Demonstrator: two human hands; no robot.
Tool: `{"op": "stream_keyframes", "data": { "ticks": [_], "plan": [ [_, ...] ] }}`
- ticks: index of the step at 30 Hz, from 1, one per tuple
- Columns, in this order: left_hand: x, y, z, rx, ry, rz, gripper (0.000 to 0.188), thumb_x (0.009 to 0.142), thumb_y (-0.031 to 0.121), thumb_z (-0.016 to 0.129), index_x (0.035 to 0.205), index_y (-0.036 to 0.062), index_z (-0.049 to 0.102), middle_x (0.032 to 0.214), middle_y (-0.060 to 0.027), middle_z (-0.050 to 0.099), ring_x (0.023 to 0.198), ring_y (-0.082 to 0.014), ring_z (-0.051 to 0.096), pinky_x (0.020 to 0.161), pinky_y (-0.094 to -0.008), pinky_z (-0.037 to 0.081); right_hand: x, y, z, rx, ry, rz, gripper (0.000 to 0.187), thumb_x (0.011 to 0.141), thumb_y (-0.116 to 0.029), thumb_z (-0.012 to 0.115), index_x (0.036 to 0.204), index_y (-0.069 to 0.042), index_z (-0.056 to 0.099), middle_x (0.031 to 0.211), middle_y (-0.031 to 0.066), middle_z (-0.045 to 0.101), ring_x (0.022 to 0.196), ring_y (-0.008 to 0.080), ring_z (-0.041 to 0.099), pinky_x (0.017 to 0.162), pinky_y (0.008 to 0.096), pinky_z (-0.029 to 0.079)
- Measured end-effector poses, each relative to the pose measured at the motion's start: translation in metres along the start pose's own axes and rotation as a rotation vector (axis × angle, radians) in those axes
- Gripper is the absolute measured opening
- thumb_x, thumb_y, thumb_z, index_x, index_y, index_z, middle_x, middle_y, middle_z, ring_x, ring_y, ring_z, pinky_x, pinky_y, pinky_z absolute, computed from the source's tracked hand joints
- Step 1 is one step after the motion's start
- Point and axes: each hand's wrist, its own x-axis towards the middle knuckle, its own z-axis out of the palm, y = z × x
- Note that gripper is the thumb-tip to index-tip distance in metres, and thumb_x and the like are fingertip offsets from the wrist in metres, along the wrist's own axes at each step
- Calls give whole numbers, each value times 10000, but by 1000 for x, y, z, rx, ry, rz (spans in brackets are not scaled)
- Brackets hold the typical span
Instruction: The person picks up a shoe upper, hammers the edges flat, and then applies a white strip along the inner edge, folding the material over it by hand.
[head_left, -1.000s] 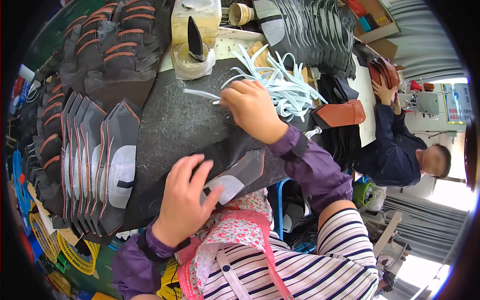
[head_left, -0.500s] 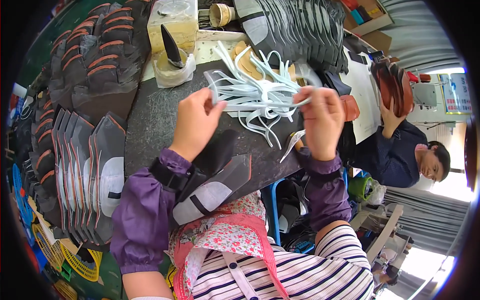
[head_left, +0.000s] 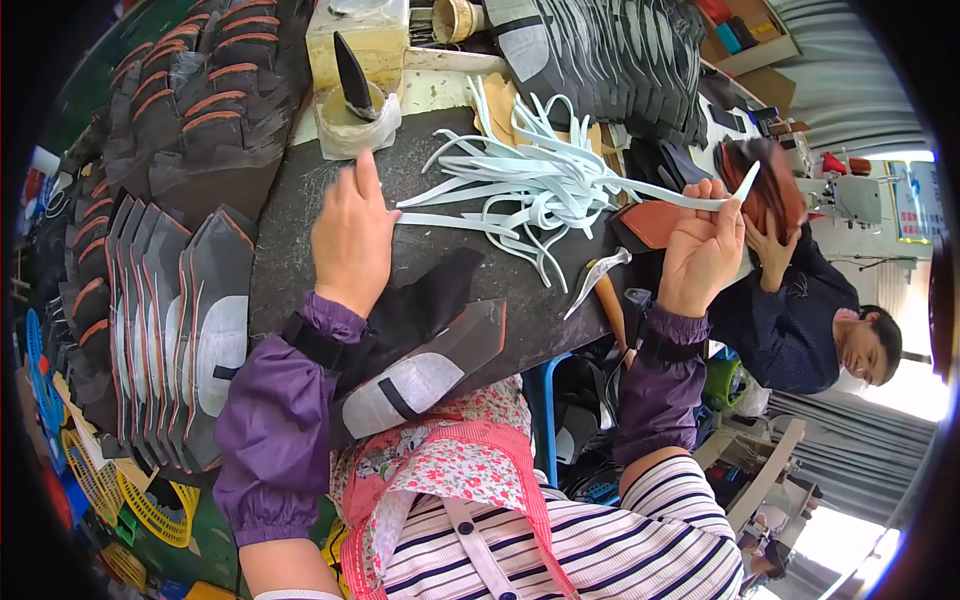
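Observation:
A tangled heap of pale blue-white strips (head_left: 550, 185) lies on the dark worktop. My right hand (head_left: 695, 255) pinches one strip (head_left: 748, 183) close to its end, drawn out to the right of the heap. My left hand (head_left: 352, 235) has let its fingers stretch forward and holds nothing; a loose strip end lies by its thumb. Just beyond those fingers stands a small tub (head_left: 355, 135) with a black pointed stick (head_left: 352, 75) in it. Nearest my lap, a dark cut piece (head_left: 430, 375) with a grey-white patch lies at the worktop's edge.
Stacks of dark cut pieces (head_left: 215, 300) fill the left side, with another stack (head_left: 610, 65) at the back. A hammer (head_left: 600, 270) lies by the right edge, near a brown leather piece (head_left: 650, 222). At right, a co-worker (head_left: 790, 330) holds brown leather pieces.
My left hand has let go of the strips and moved left toward the tub. My right hand has moved right, pulling one strip out from the heap, which now rests on the worktop.

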Motion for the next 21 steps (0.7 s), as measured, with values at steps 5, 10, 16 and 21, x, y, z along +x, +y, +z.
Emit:
{"op": "stream_keyframes", "data": {
  "ticks": [5, 10, 16, 21],
  "plan": [
    [13, 48, -17, -117, 144, 466, 596, 832, 30, 583, 1413, 81, 460, 1259, -83, 507, 1019, -256, 533, 869, -373, 499, -35, -18, 34, 42, -286, 35, 157, 1031, -147, 503, 1082, 0, 527, 1020, 165, 620, 885, 221, 623, 820, 377, 542],
    [41, 88, 21, -496, -39, 716, 495, 823, 18, 566, 1313, 92, 566, 1266, -94, 543, 1068, -269, 536, 897, -360, 500, -71, -28, 64, 30, -402, 47, 139, 1037, -140, 489, 1084, -15, 527, 930, 121, 592, 748, 162, 555, 692, 312, 485],
    [35, 65, 18, -268, -201, 594, 578, 756, -17, 611, 1323, 62, 533, 1333, -138, 502, 1176, -325, 509, 976, -412, 471, -97, -67, 75, -265, -479, -132, 187, 1052, -187, 461, 1097, -19, 527, 877, 90, 559, 696, 136, 501, 648, 303, 429],
    [-57, 19, -62, -379, -146, 408, 499, 765, -16, 620, 1260, 7, 560, 1258, -166, 541, 1105, -354, 538, 942, -425, 473, -110, -41, 62, -755, -782, 227, 234, 1048, -182, 458, 1070, -10, 615, 862, 46, 551, 701, 78, 456, 639, 203, 339]
  ]
}}
